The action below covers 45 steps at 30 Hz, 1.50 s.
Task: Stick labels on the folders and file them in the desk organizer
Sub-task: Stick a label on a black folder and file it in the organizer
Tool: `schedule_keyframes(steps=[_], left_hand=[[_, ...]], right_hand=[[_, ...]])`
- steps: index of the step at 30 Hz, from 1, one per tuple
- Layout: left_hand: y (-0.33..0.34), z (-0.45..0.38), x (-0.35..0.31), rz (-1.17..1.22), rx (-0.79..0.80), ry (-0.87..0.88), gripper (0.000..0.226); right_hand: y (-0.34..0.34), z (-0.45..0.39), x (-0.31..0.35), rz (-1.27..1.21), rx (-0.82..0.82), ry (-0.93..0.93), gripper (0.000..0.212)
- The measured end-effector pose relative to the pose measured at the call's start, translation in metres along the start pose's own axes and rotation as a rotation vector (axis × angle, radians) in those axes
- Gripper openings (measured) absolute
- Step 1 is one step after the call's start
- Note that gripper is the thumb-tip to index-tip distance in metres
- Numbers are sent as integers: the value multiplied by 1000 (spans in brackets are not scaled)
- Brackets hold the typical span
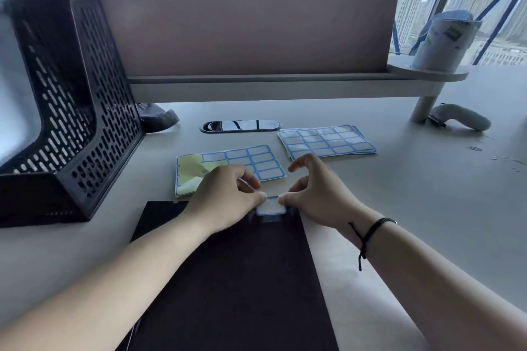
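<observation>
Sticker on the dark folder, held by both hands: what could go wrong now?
1. The sticker sits at the far edge of the folder; it seems to hang a little past it, so it might stick crooked or fold over.
2. The left hand and right hand pinch its two ends, so it could crease or cling to a fingertip.
3. The folder could slide on the smooth desk.
</observation>
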<state>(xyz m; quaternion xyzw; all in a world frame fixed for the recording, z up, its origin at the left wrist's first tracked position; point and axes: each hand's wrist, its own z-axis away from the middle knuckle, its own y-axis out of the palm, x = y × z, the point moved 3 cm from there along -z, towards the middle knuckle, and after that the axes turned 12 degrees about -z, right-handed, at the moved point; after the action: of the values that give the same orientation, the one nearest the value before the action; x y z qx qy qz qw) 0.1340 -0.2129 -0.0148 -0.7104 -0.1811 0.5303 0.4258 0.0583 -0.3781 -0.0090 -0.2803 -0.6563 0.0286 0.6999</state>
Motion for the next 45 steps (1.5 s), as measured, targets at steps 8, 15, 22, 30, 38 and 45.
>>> schedule_keyframes(steps=[8,15,22,30,38,45], left_hand=[[-1,4,-2,-60,-11,60,18],[-1,7,-5,-106,-40,137,14],[-2,8,-4,-119,-62,144,11],[-4,7,3,-148,71,251,9],[-6,10,1,-252,73,347,10],[-9,14,5,-340,140,431,19]], right_hand=[[1,-2,-2,10,-6,-6,47],[2,0,-2,30,-5,-23,46],[3,2,-1,36,-9,-38,45],[-2,-3,-8,69,-44,-58,48],[-4,13,-3,99,15,-289,28],[5,25,0,507,98,-474,30]])
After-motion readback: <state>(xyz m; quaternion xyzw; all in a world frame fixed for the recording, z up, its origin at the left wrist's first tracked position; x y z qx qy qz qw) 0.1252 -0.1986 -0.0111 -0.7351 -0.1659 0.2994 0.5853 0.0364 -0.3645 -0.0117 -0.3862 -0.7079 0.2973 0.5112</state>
